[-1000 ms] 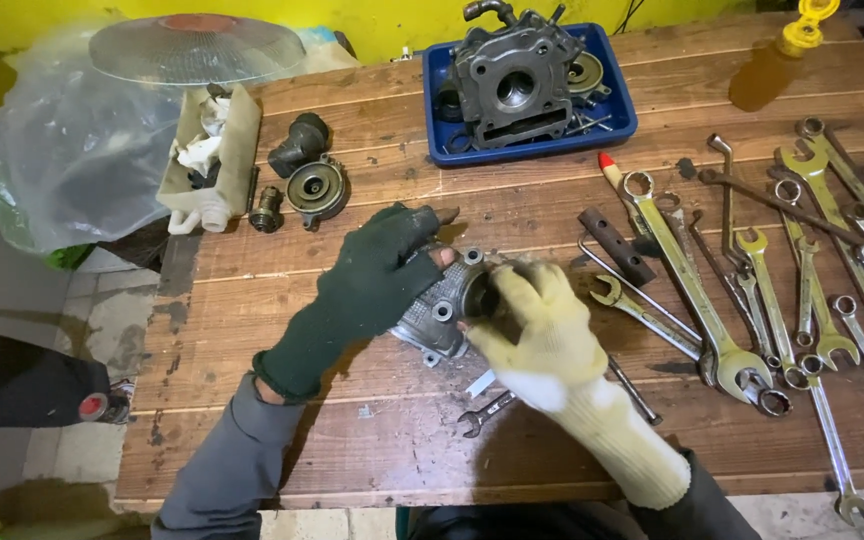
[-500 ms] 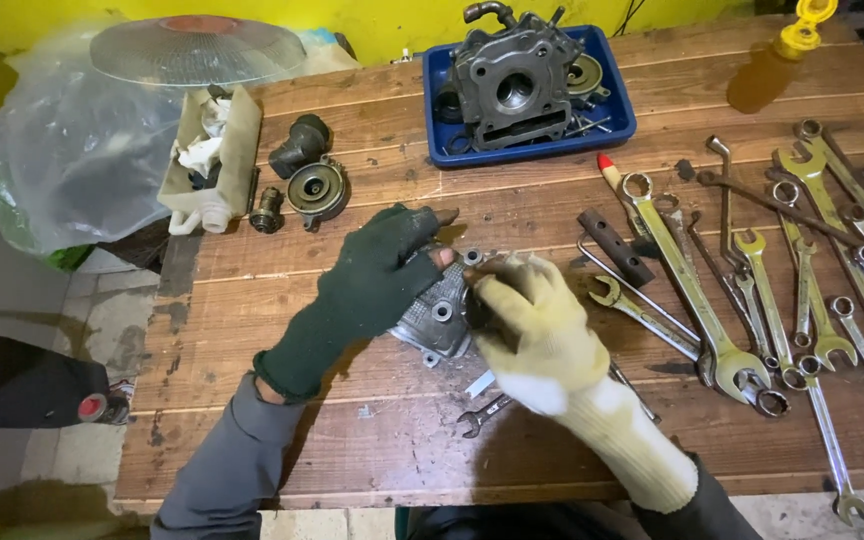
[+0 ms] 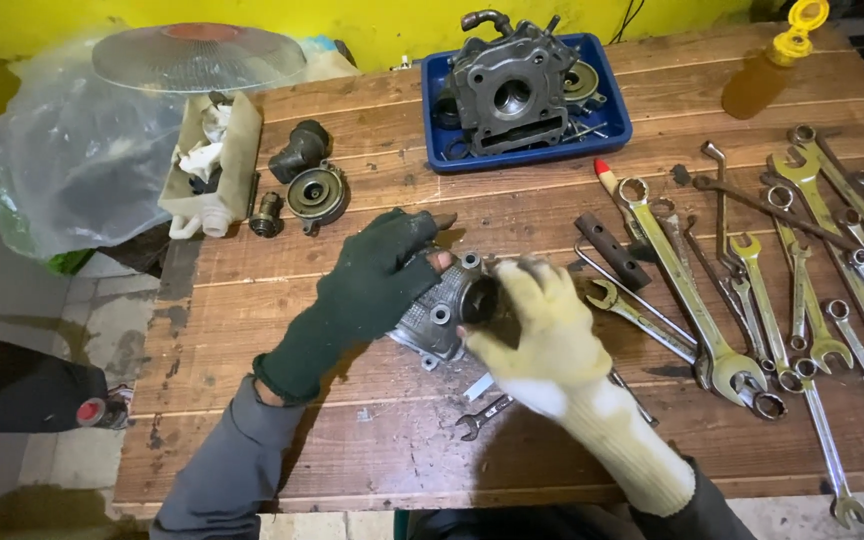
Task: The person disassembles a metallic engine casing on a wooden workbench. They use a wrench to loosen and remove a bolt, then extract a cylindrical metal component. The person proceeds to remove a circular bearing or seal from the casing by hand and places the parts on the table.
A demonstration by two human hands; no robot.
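Here, both hands — left hand (image 3: 377, 275), right hand (image 3: 542, 325) — grip engine cover (image 3: 437, 315)

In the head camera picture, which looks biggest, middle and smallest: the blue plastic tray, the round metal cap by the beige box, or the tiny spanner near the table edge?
1. Blue plastic tray
2. Round metal cap
3. Tiny spanner

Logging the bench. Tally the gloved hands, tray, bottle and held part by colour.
Dark green left hand: 1
Pale yellow right hand: 1
Blue tray: 1
Amber bottle: 1
Grey held housing: 1
Total: 5
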